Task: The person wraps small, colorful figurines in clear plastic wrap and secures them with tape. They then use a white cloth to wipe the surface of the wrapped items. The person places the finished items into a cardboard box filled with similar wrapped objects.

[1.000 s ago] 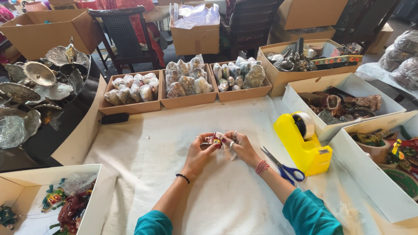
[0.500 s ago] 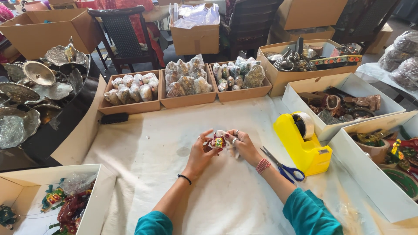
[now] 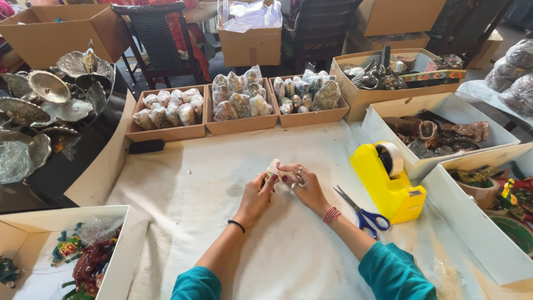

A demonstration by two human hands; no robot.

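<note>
**Both hands closed on a small wrapped piece at mid-worktop**

Observed from the head camera. The left hand [image 3: 260,191] and the right hand [image 3: 302,186] met above the middle of the cloth-covered worktop [image 3: 189,183]. Between them sat a small colourful ornament [image 3: 276,173], partly covered in pale wrapping. The fingers of both hands were curled closed around it, left from the near side, right from the far side and top. The piece was held just clear of the cloth; exact contact with the cloth could not be told.

Surroundings noted:
- Blue-handled scissors [image 3: 363,211] lay flat on the cloth, just right of the right wrist.
- A yellow tape dispenser [image 3: 386,180] stood beside the scissors, further right.
- Three shallow cardboard trays [image 3: 166,132] of wrapped pieces stood in a row along the far edge.
- A white box [image 3: 125,250] of bright figurines sat at the near left corner.
- Silver leaf-shaped dishes [image 3: 50,89] were piled on a dark surface at far left.
- A small black object [image 3: 146,146] lay near the leftmost tray.
</note>
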